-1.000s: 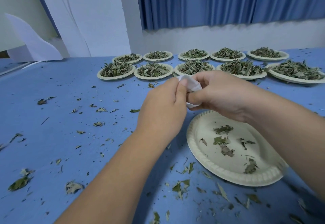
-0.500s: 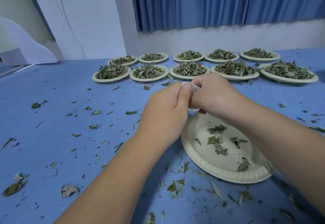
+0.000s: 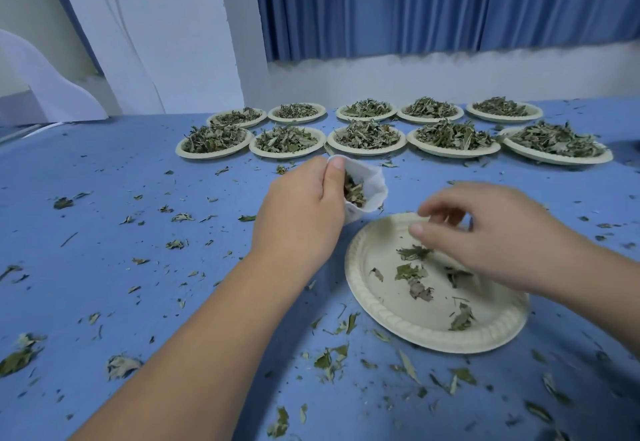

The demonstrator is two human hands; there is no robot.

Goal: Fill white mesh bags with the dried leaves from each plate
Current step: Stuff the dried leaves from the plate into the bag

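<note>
- The bag (image 3: 367, 187) is just above the centre of the frame. The left hand (image 3: 298, 213) pinches it at the rim, thumb over the edge, so the mouth gapes toward the right, and leaves show inside.
- The right hand (image 3: 491, 232) hovers right of centre over the plate (image 3: 358, 281), well apart from the left hand. Its fingers are curled and blurred, so I cannot tell whether they pinch a leaf or nothing.
- The plate lies low and right of centre on the worktop (image 3: 121, 198), near the bag. Only a few leaves (image 3: 414, 272) are left on it.
- The mesh looks soft, limp and nearly weightless. It would likely fold shut if let go, so the rim is the place to hold it, kept spread.
- The leaves look dry, light and brittle. They are best taken in small, gentle pinches, since a hard squeeze would likely crumble them. The scraps all over the worktop suggest they scatter easily.
- The plate seems thin and light, so it may slide if the leaves are swept across it.
- Ten full plates (image 3: 367, 152) wait in two rows at upper centre.
</note>
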